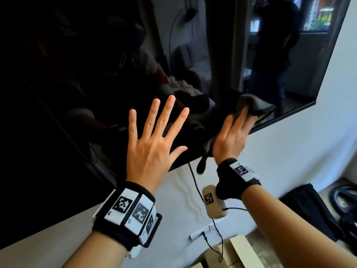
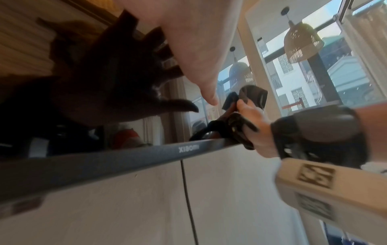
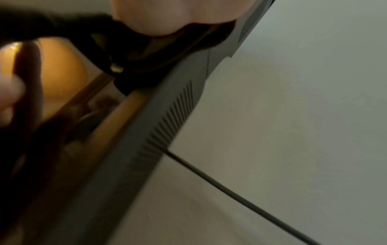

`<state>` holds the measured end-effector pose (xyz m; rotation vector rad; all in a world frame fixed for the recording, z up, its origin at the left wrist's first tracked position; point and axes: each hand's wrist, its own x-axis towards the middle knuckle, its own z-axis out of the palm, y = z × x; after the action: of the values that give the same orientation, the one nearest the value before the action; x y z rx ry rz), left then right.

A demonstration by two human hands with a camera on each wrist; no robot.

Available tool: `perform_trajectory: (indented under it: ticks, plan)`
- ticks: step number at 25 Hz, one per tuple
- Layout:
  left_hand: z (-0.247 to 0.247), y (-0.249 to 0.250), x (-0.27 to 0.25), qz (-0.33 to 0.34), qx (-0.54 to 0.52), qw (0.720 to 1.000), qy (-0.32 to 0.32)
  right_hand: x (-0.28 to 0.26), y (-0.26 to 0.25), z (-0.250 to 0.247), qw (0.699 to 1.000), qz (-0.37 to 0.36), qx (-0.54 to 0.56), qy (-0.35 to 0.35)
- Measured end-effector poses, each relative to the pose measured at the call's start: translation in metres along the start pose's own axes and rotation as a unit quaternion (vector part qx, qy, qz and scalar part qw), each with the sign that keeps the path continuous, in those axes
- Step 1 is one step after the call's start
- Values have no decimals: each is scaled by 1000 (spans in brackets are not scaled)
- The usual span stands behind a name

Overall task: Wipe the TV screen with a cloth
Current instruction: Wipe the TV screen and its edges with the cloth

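The wall-mounted TV screen [image 1: 77,93] is dark and glossy and fills the upper left of the head view. My left hand [image 1: 152,140] lies open on its lower part, fingers spread, holding nothing. To the right, my right hand [image 1: 231,136] grips a dark grey cloth [image 1: 251,103] and presses it on the screen just above the bottom edge. In the left wrist view the right hand [image 2: 253,116] clutches the bunched cloth [image 2: 253,94] above the grey bottom bezel [image 2: 125,157]. The right wrist view is blurred, with the cloth [image 3: 134,49] against the TV's edge [image 3: 163,119].
A thin black cable [image 1: 193,180] hangs from under the TV down the white wall [image 1: 289,151]. A black bag [image 1: 309,209] and a dark coil [image 1: 343,196] lie at the lower right. Cardboard boxes [image 1: 239,248] stand below.
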<state>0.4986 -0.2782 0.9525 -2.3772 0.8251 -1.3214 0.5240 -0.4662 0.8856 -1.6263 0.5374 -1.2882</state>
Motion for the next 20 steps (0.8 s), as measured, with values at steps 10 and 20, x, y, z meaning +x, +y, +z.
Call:
perform_trajectory:
  ticks: [10,20]
  plan:
    - [-3,-71,-66,-2,17,999,-46,-50,-48,33,1000,6,2,10]
    - [2,-81,-71,19,24,999,-39,-70,-57,41,1000,-9,4,21]
